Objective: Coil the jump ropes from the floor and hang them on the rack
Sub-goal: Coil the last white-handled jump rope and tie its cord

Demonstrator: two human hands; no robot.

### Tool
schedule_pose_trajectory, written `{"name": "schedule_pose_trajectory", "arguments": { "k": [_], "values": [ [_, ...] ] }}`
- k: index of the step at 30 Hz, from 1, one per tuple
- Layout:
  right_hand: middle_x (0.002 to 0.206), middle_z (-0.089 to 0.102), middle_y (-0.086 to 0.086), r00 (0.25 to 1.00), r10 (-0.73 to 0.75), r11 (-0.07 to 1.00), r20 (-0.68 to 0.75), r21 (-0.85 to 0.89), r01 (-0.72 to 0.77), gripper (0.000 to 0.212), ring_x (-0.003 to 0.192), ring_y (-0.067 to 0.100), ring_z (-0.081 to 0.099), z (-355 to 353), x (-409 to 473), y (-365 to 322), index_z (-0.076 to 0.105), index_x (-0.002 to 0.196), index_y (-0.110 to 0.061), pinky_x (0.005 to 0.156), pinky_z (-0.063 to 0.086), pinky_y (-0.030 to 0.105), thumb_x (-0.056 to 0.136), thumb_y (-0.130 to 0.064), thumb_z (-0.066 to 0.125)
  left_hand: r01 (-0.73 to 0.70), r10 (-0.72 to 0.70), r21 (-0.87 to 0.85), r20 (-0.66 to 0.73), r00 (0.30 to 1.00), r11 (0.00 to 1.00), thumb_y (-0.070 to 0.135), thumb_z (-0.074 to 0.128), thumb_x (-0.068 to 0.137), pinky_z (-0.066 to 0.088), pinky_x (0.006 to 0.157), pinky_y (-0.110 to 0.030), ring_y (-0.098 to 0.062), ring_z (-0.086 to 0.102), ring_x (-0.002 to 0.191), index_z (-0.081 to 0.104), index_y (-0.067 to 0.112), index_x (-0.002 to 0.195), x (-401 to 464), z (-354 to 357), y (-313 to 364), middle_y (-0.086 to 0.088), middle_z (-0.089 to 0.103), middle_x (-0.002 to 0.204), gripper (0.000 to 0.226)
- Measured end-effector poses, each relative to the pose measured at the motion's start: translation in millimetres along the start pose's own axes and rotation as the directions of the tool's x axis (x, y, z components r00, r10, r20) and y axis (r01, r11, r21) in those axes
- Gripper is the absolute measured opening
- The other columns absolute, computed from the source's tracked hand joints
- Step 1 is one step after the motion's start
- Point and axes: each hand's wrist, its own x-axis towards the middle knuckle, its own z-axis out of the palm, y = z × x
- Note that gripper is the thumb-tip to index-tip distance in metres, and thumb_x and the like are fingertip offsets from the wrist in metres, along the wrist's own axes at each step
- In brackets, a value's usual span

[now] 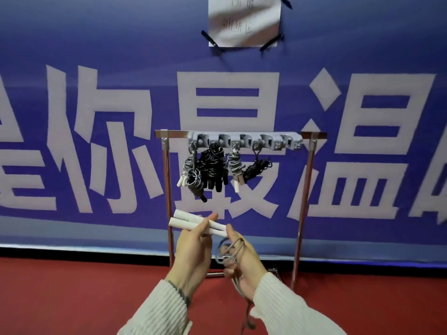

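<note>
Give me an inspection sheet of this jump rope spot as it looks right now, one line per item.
Surface: red floor, bare where seen.
Job's things: four coiled bundles hang on the rack; white handles and grey rope in hand.
Clutter: nothing seen.
Hands: left hand grips both handles; right hand holds rope loops wound round its fingers.
Cables: grey rope tail hangs below the right hand.
Surroundings: blue banner with white characters; taped paper note above.

The blue banner bears large white characters 你, 最, 温; the taped paper's writing is illegible
</note>
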Motion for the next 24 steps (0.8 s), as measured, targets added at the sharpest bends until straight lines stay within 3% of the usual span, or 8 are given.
{"name": "schedule_pose_trajectory", "arguments": {
  "k": [3,5,8,11,13,18,21,24],
  "values": [
    [0.067,0.051,0.002,0.999,-0.041,0.992,-0.013,-0.12,0.039,0.037,0.044,0.009,0.031,-3,-2,-2,0.066,0.102,-0.014,0.039,0.026,0.023,0.094,-0.05,0.067,0.074,-0.072,-0.017,0.067,0.995,0.997,0.015,0.052,0.105,0.051,0.081,-0.036,-0.028,0.071,0.099,0.066,-0.001,0.121,-5,-2,-12,-0.019,0.074,0.118,0.027],
    [0.06,0.051,0.001,0.995,-0.097,0.979,-0.021,-0.181,0.092,0.033,0.041,0.01,0.031,-4,-4,-6,0.066,0.086,-0.01,0.039,0.025,0.023,0.099,-0.041,0.063,0.09,-0.09,0.01,0.09,0.992,0.996,0.013,0.053,0.104,0.05,0.072,-0.037,-0.03,0.069,0.091,0.068,0.0,0.109,-8,-3,-11,-0.019,0.072,0.116,0.02],
    [0.052,0.05,-0.001,0.995,-0.092,0.96,-0.044,-0.268,0.077,0.039,0.04,0.01,0.033,-6,-5,-9,0.064,0.077,-0.007,0.041,0.027,0.024,0.102,-0.036,0.059,0.078,-0.087,0.086,0.097,0.992,0.993,0.011,0.053,0.104,0.046,0.064,-0.039,-0.031,0.058,0.07,0.066,0.0,0.091,-16,-3,-1,-0.022,0.059,0.089,0.022],
    [0.063,0.057,0.002,0.997,-0.08,0.966,0.001,-0.248,0.078,0.029,0.041,0.009,0.035,-5,-5,-7,0.069,0.096,-0.007,0.04,0.029,0.023,0.103,-0.032,0.058,0.062,-0.065,0.112,0.028,0.998,0.992,0.019,0.057,0.102,0.05,0.087,-0.044,-0.029,0.065,0.088,0.063,0.007,0.094,-21,-9,3,-0.018,0.062,0.093,0.016],
    [0.067,0.059,0.003,0.997,-0.075,0.971,0.02,-0.224,0.078,0.024,0.044,0.012,0.036,-5,-5,-7,0.065,0.098,-0.009,0.04,0.029,0.023,0.103,-0.031,0.059,0.069,-0.065,0.061,-0.066,0.996,0.996,0.031,0.061,0.101,0.048,0.1,-0.046,-0.025,0.065,0.103,0.065,0.013,0.099,-20,-17,7,-0.011,0.066,0.101,0.018],
    [0.067,0.06,0.004,0.997,-0.01,0.978,0.078,-0.209,0.026,0.019,0.046,0.014,0.038,-6,-5,-4,0.063,0.099,-0.009,0.043,0.03,0.025,0.099,-0.028,0.064,0.078,-0.104,-0.354,-0.055,0.993,0.932,0.026,0.05,0.108,0.055,0.087,-0.044,-0.027,0.067,0.111,0.057,0.01,0.103,-13,-27,17,-0.018,0.065,0.129,0.018],
    [0.069,0.061,0.004,0.994,-0.053,0.989,0.096,-0.134,0.066,0.022,0.045,0.012,0.039,-4,-8,-6,0.063,0.113,-0.012,0.041,0.029,0.022,0.095,-0.024,0.069,0.059,-0.088,-0.348,-0.067,0.994,0.936,0.018,0.047,0.109,0.055,0.08,-0.043,-0.026,0.068,0.109,0.052,0.006,0.118,-10,-24,14,-0.018,0.066,0.125,0.016],
    [0.062,0.056,0.004,0.988,-0.152,0.987,-0.003,-0.046,0.152,0.03,0.046,0.011,0.04,-3,-4,-8,0.07,0.113,-0.018,0.037,0.03,0.019,0.09,-0.036,0.074,0.007,-0.027,-0.226,-0.083,0.996,0.974,0.006,0.05,0.106,0.056,0.081,-0.042,-0.029,0.071,0.106,0.049,0.009,0.114,-20,-15,6,-0.018,0.073,0.107,0.008]
  ]
}}
